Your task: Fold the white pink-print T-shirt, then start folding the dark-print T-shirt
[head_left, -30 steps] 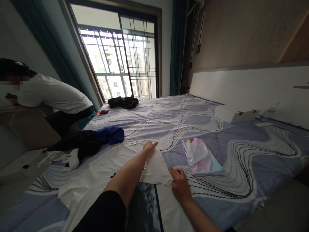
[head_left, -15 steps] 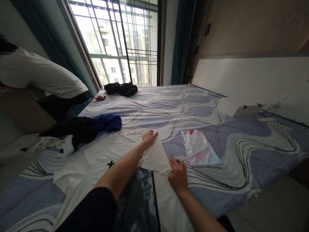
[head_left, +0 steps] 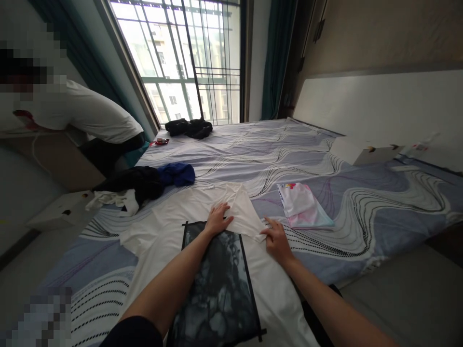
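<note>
A white T-shirt [head_left: 282, 289] with a dark printed picture lies spread on the bed, its collar pointing away from me. My left hand [head_left: 218, 219] rests on the upper chest, palm down with fingers spread, just above the print. At the right sleeve, my right hand [head_left: 278, 238] pinches the sleeve's edge between thumb and fingers. A folded white and pink garment [head_left: 306, 207] lies to the right of the shirt, touched by neither hand.
Black and blue clothes [head_left: 159, 178] and a white cloth lie at the bed's left edge. Black clothing [head_left: 190, 128] and a red packet [head_left: 159, 141] lie farther back. A white box [head_left: 365, 150] stands at right. A person [head_left: 101, 113] bends over at left.
My left hand has moved from the collar down onto the chest, and its fingers have spread. More of the dark print shows. My right hand remains at the sleeve.
</note>
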The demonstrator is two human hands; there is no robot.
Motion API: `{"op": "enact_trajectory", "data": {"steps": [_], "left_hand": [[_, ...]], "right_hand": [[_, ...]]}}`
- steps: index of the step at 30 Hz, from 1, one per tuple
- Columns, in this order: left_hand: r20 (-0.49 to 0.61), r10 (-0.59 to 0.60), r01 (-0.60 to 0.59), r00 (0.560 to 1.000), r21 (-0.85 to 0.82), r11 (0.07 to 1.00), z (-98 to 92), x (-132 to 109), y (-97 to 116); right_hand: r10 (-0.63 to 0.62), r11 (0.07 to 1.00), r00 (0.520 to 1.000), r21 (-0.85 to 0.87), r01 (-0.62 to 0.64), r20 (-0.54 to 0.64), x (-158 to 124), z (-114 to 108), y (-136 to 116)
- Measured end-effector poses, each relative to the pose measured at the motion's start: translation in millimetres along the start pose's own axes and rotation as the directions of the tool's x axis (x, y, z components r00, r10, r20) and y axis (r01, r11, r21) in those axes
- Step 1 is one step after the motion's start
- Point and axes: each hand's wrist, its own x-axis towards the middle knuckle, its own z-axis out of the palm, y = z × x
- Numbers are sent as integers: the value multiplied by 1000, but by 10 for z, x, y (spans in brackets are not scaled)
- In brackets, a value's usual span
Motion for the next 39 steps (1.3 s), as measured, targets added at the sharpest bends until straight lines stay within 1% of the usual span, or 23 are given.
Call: {"op": "enact_trajectory", "data": {"steps": [3,5,7,10,13,15,17,19,20,21,22,24,25,26,27,28,29,32,34,35,36,38,39], "left_hand": [[14,24,-24,1000,24,999,1,21,35],[44,41,-44,998,62,997,11,29,79],[83,46,-55,996,108,993,19,8,128],[101,21,-40,995,192,981,-25,-134,94],[78,-76,50,994,292,955,-232,-458,-224],[2,-196,183,981,350,919,-483,-765,-574],[-105,-315,331,943,387,861,-793,-1103,-955],[-196,-426,469,883,384,795,-1107,-1412,-1298],[-250,-485,546,838,361,756,-1249,-1539,-1439],[-311,-547,628,777,323,708,-1375,-1641,-1558],[-377,-607,710,700,268,652,-1483,-1713,-1651],[-479,-705,835,524,126,535,-1646,-1769,-1762],[-499,-741,872,448,60,486,-1703,-1753,-1783],[-499,-770,890,397,4,456,-1748,-1712,-1785],[-484,-790,893,376,-39,449,-1783,-1650,-1770],[-466,-798,884,382,-67,463,-1811,-1572,-1742],[-451,-796,868,404,-85,489,-1835,-1483,-1703],[-451,-739,790,500,-112,603,-1870,-1203,-1512],[-479,-673,718,564,-119,686,-1836,-1064,-1316],[-481,-619,660,621,-105,744,-1794,-1028,-1200],[-466,-536,576,704,-67,815,-1734,-1021,-1078],[-379,-290,338,879,65,939,-1580,-1107,-852],[-319,-166,219,933,139,966,-1497,-1199,-764]], "right_hand": [[38,997,999,-71,-36,25,22,-89,-51],[41,990,999,-136,-38,21,156,-86,-221],[-11,982,998,-188,23,67,344,9,-459],[-43,962,968,-250,107,247,561,282,-742],[23,932,933,-346,110,360,590,549,-782],[46,911,933,-398,108,357,548,653,-721],[51,898,937,-426,109,346,509,693,-661],[47,889,939,-443,116,340,494,699,-634],[46,885,940,-451,120,339,494,699,-631],[45,880,941,-459,122,336,495,701,-634],[43,875,942,-468,125,332,496,706,-639],[40,863,945,-489,131,324,494,722,-648],[38,856,947,-500,134,319,491,733,-650],[35,849,949,-510,138,314,487,742,-652],[33,842,950,-521,142,311,483,750,-652],[32,834,950,-532,145,310,479,756,-652],[32,827,951,-542,148,309,476,760,-653],[35,810,949,-564,157,313,472,760,-659],[39,805,948,-572,159,317,471,756,-662],[40,804,947,-574,159,319,471,755,-662],[40,803,946,-574,160,320,472,755,-661],[35,804,946,-572,164,321,473,757,-654],[32,804,947,-571,166,319,474,758,-648]]}}
